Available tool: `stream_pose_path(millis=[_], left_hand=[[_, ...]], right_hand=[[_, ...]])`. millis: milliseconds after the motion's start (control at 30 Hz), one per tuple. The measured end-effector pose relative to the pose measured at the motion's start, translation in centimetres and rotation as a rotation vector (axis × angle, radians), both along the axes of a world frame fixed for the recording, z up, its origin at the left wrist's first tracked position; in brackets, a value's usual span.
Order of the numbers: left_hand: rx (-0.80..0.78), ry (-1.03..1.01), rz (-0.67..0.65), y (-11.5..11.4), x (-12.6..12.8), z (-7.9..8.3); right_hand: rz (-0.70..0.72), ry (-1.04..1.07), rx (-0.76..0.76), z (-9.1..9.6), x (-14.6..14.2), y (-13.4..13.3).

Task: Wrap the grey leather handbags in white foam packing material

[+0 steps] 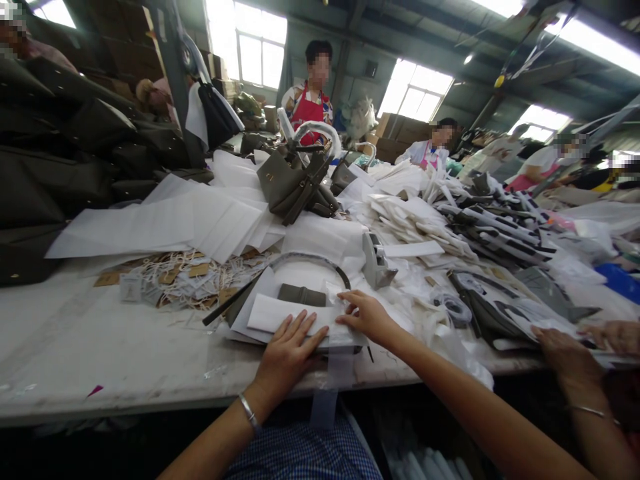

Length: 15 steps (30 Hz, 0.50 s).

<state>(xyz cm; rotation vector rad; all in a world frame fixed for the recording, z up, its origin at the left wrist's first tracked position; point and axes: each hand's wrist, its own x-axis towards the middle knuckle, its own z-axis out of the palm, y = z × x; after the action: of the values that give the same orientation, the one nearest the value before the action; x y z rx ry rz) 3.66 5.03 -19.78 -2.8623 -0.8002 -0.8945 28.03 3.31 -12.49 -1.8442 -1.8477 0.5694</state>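
Observation:
My left hand point(287, 357) lies flat, fingers spread, on a folded white foam sheet point(273, 312) that covers a dark olive handbag point(301, 295) on the table. The bag's wrapped handle point(320, 259) arches toward the far side. At the bag's right side, my right hand point(369, 317) has its thumb and fingers curled at the upper part of a clear plastic strip point(340, 365). That strip runs down across the bag and hangs over the table's front edge. The far end of the strip under my right fingertips is hard to make out.
Hang tags point(175, 277) with strings lie in a heap to the left, near white sheets point(135, 227). A tape dispenser point(376, 260) stands just beyond my right hand. At right, a co-worker's hands point(567, 353) touch another bag point(480, 307). Dark bags point(55, 167) are piled at far left.

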Motion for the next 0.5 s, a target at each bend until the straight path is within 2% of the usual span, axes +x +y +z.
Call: stream_pose_path(millis=[267,500], left_hand=[[0.011,0.001,0.004,0.0,0.0,0.2],[0.026,-0.012,0.006,0.1,0.0,-0.2]], right_hand=[[-0.015,-0.234,-0.089,1.0,-0.1,2.0],[-0.065,-0.349,-0.003,2.7,1.0,6.1]])
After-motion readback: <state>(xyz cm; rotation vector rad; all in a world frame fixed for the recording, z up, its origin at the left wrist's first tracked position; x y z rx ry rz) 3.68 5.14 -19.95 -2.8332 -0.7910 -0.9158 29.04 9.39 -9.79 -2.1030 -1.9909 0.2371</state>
